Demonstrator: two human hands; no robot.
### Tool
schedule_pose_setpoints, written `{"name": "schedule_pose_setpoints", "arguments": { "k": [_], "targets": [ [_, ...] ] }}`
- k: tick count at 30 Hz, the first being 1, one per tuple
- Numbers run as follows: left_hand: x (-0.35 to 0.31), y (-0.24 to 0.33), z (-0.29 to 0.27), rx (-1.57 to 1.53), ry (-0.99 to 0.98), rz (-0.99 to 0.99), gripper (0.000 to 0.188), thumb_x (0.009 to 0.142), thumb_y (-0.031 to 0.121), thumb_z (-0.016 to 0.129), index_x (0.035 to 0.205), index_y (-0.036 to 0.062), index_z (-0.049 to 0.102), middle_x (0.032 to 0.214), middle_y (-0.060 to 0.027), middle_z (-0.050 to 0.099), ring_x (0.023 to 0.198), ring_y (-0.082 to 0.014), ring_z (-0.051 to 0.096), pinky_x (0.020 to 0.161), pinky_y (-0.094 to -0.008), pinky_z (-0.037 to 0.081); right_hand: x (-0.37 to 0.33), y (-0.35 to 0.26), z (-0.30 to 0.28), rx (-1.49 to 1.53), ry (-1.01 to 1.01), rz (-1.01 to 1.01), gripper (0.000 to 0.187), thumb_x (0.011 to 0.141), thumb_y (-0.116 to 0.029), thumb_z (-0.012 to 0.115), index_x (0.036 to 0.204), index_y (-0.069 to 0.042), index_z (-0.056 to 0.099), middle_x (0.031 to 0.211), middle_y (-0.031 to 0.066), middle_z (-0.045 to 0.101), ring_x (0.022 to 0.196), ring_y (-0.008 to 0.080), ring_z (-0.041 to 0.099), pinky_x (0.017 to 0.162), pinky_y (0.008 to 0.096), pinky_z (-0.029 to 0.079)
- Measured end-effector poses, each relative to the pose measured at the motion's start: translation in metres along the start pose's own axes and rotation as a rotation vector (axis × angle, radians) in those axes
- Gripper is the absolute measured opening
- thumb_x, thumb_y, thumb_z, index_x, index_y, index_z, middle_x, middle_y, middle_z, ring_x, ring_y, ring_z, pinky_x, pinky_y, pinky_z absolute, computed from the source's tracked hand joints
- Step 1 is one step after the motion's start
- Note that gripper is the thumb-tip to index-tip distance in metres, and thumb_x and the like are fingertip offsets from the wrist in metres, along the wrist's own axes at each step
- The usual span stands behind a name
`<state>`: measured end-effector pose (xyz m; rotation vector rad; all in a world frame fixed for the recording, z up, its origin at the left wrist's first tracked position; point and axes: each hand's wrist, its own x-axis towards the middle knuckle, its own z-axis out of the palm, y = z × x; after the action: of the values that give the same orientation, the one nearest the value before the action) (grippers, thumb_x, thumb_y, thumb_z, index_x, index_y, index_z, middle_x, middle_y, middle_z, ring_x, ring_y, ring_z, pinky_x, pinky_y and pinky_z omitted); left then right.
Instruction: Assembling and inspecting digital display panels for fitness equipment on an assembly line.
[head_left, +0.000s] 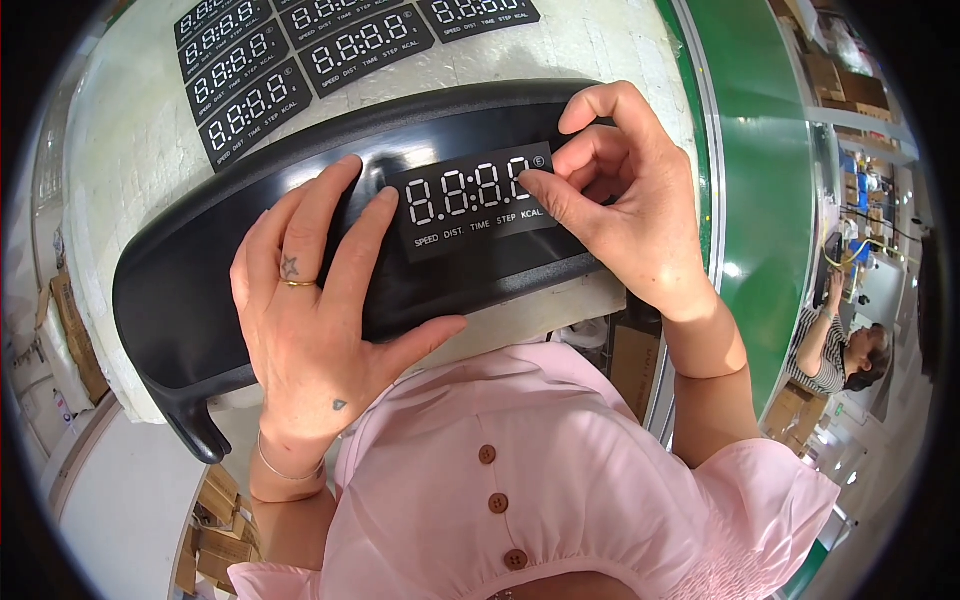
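Observation:
A long black plastic console housing (200,290) with rounded ends lies across the white work surface. On its glossy face sits a dark rectangular display label (470,243) with white digit segments and a row of white lettering. My left hand (310,290) rests flat on the housing, fingers spread, its index fingertip at the label's left edge. At the label's right end is my right hand (630,190), its thumb over the digits near the edge and its other fingers curled. The fingers behind that edge are partly hidden.
Several matching labels (255,110) lie in rows beyond the housing on the white work surface (130,150). A green surface (765,250) runs along the right. Farther right, a person in a striped top (820,355) works near cardboard boxes (795,415).

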<state>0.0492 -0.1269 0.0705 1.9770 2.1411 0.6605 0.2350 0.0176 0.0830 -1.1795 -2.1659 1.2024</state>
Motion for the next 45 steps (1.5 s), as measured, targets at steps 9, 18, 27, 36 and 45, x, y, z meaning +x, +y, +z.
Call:
{"name": "schedule_pose_setpoints", "arguments": {
  "k": [9,18,27,36,45],
  "targets": [
    [-0.001,-0.003,0.000,-0.009,-0.010,0.000,0.081,0.051,0.043,0.086,0.120,0.0085,0.062,0.133,-0.0105,0.054,0.119,-0.0325,0.050,0.099,-0.0443,0.037,0.001,-0.003,0.002,-0.001,-0.017,0.024,0.034,0.076,0.002,0.073,0.099,-0.005,0.048,0.065,0.0017,0.057,0.055,0.0069,0.056,0.051,0.0211,0.045],
    [0.000,-0.004,0.001,-0.010,-0.011,0.009,0.080,0.053,0.047,0.085,0.120,0.0090,0.062,0.133,-0.0105,0.053,0.119,-0.0331,0.049,0.100,-0.0444,0.037,0.003,-0.005,0.001,0.002,-0.025,0.056,0.034,0.076,0.002,0.073,0.098,-0.005,0.048,0.065,0.0014,0.057,0.055,0.0069,0.055,0.051,0.0213,0.045],
    [0.000,-0.004,0.000,-0.008,-0.025,-0.004,0.079,0.055,0.048,0.083,0.120,0.0100,0.061,0.134,-0.0099,0.053,0.118,-0.0327,0.049,0.101,-0.0443,0.037,0.001,-0.009,-0.001,0.031,0.010,0.043,0.032,0.077,0.002,0.072,0.097,-0.005,0.048,0.066,0.0007,0.057,0.058,0.0057,0.055,0.053,0.0207,0.046],
    [-0.001,-0.005,-0.002,-0.026,-0.048,-0.003,0.079,0.054,0.047,0.084,0.121,0.0104,0.061,0.135,-0.0093,0.052,0.119,-0.0319,0.048,0.101,-0.0432,0.036,0.002,-0.011,0.000,0.010,-0.044,0.175,0.035,0.077,0.007,0.074,0.095,-0.006,0.047,0.075,-0.0037,0.054,0.066,0.0012,0.052,0.061,0.0163,0.045],
    [-0.001,-0.005,-0.002,-0.013,-0.061,-0.008,0.078,0.057,0.047,0.083,0.122,0.0108,0.061,0.136,-0.0085,0.051,0.120,-0.0313,0.047,0.102,-0.0430,0.035,0.008,-0.015,-0.002,-0.093,-0.083,0.061,0.029,0.077,0.006,0.068,0.091,-0.004,0.045,0.064,0.0056,0.055,0.054,0.0158,0.056,0.053,0.0267,0.044]
  ]
}}
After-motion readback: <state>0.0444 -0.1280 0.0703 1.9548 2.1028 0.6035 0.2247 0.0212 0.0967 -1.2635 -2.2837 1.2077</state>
